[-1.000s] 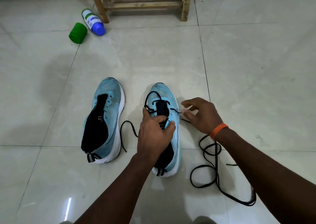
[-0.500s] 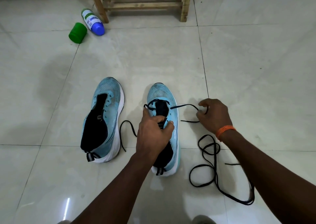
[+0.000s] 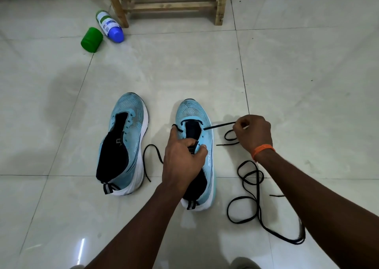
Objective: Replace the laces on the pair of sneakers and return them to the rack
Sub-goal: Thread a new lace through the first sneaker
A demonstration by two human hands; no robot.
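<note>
**Item in hand.** The right-hand sneaker (image 3: 192, 111) stands upright on the tiled floor (image 3: 307, 84), toe pointing to 12 o'clock, just below the centre of the view. A black lace (image 3: 219, 125) crosses its foremost eyelets only; the rows behind are bare.

**Hands.** The left hand (image 3: 182, 162) lies over the throat of this sneaker, fingers and thumb curled, gripping the tongue and the eyelet edge. The right hand (image 3: 254, 133), at 3 o'clock from the sneaker, pinches the lace between thumb and fingertips. The lace runs taut from the right-side eyelet to that pinch.

**Step.** Judged as early re-lacing of the first shoe: drawing one end through a front eyelet.

**Next move.** It likely calls for even slack on both ends, then feeding the tip across into the next eyelet while the left hand steadies the shoe.

**Surroundings.**
- The lace's other end (image 3: 149, 162) trails at 9 o'clock, between the shoes.
- A loose coil of black lace (image 3: 257, 186) lies at 4 o'clock; whether it is the same lace cannot be told.
- The second sneaker (image 3: 125, 143), at 9 o'clock, has no lace.
- The wooden rack (image 3: 172, 6) stands well apart at 12 o'clock.
- A bottle (image 3: 109, 25) and a green cap (image 3: 91, 40) lie at 11 o'clock.
</note>
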